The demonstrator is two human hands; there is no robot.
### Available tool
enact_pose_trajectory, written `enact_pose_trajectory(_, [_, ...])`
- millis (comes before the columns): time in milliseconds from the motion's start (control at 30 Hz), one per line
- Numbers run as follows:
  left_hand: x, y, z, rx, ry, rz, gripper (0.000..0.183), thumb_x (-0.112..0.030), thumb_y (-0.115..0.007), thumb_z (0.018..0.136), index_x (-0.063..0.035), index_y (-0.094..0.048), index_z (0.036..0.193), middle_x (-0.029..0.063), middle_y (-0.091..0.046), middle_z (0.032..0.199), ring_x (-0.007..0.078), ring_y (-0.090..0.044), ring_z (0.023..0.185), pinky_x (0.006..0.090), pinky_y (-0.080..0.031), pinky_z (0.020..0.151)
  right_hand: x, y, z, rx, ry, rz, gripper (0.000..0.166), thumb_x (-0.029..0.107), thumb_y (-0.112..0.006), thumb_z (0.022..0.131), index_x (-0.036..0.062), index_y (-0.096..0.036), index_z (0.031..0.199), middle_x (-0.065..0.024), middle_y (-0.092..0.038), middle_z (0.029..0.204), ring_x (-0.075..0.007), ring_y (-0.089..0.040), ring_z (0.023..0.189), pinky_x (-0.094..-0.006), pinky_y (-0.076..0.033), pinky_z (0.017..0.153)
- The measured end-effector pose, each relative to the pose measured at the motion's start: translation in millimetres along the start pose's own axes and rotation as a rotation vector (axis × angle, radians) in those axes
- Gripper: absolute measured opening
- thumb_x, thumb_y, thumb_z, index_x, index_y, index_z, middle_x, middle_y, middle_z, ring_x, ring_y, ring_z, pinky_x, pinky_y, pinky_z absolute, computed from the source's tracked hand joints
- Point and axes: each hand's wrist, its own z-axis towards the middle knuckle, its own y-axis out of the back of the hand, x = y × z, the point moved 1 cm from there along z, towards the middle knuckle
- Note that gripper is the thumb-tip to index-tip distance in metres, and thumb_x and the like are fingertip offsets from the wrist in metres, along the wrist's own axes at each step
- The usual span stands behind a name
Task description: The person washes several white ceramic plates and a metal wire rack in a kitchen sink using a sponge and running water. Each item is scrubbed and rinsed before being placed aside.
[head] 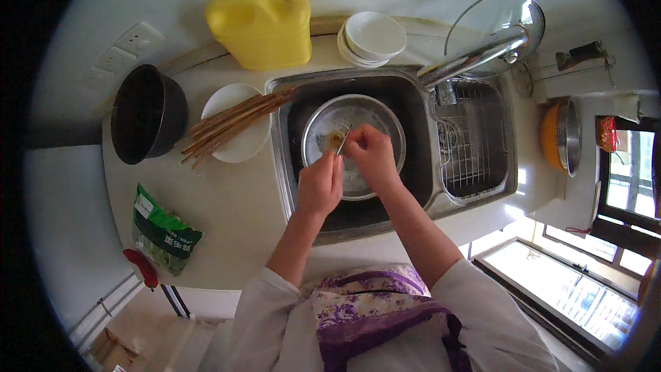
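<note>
Both my hands meet above a round metal basin in the large sink bowl. My left hand pinches the lower end of a thin, light-coloured stick-like item. At its upper part, the fingers of my right hand are closed on the same item. A small yellowish-brown piece is just left of my right fingertips; whether it touches the item is unclear. Left of the sink, a bundle of long brown sticks lies across a white bowl, its right end over the sink edge.
A black pot and a green vegetable bag stand on the left. Behind are a yellow jug, stacked white bowls, a faucet and a glass lid. A wire rack fills the smaller sink.
</note>
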Motion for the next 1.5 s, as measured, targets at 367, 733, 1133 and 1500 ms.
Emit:
enact_pose_trajectory(367, [9, -12, -3, 0.037, 0.189, -0.124, 0.017, -0.012, -0.045, 0.091, -0.0004, -0.047, 0.079, 0.0169, -0.046, 0.055, 0.0330, -0.049, 0.047, 0.0371, -0.036, 0.044, 1, 5, 17, 0.040, -0.033, 0.074, 0.013, 0.009, -0.061, 0.070, -0.0004, -0.053, 0.067, -0.0096, -0.058, 0.061, -0.0146, -0.055, 0.056, -0.0292, -0.043, 0.054])
enact_pose_trajectory(733, [27, -14, 19, 0.112, 0.043, 0.234, 0.016, -0.013, -0.047, 0.090, -0.0020, -0.045, 0.078, 0.0176, -0.053, 0.058, 0.0359, -0.054, 0.050, 0.0439, -0.040, 0.044, -5, 23, 29, 0.386, 0.434, -0.833, 0.010, 0.013, -0.059, 0.072, 0.0046, -0.058, 0.077, -0.0142, -0.061, 0.073, -0.0329, -0.060, 0.069, -0.0404, -0.047, 0.059])
enact_pose_trajectory(1133, [20, 11, 26, 0.100, 0.832, -0.999, 0.034, -0.038, -0.037, 0.094, -0.0128, -0.035, 0.072, 0.0014, -0.037, 0.050, 0.0109, -0.034, 0.035, 0.0272, -0.036, 0.036, -260, 38, 62, 0.148, -0.158, -0.898, 0.026, 0.015, -0.051, 0.079, 0.0089, -0.057, 0.104, -0.0188, -0.058, 0.095, -0.0387, -0.058, 0.085, -0.0468, -0.047, 0.073])
enact_pose_trajectory(1500, [25, 5, 27, 0.064, 0.888, -0.967, 0.064, -0.061, -0.026, 0.089, -0.0069, -0.049, 0.114, 0.0011, -0.038, 0.050, 0.0101, -0.035, 0.038, 0.0258, -0.036, 0.039, -174, 63, 66, 0.001, -0.014, -0.351, 0.023, 0.012, -0.062, 0.079, 0.0043, -0.058, 0.101, -0.0083, -0.063, 0.090, -0.0183, -0.061, 0.079, -0.0302, -0.048, 0.075])
